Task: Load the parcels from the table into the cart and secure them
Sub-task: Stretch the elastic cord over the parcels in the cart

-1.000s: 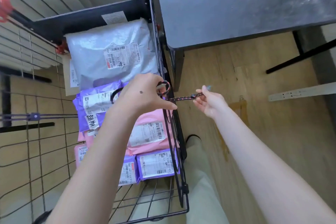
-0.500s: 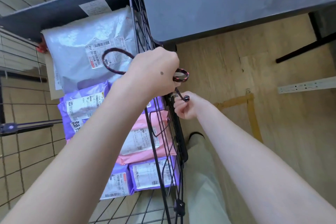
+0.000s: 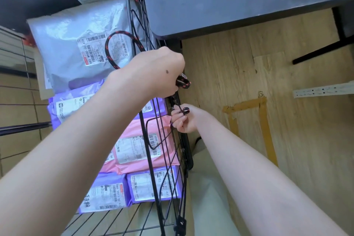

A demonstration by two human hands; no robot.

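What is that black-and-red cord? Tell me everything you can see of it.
The cord looks braided, black with red flecks, and bendy. It arcs in a loop over the grey parcel in the cart, then passes into the left hand, which grips it. A short bend sticks out past the knuckles by the cart's wire side. Below, the right hand pinches a small dark end piece, perhaps its hook.
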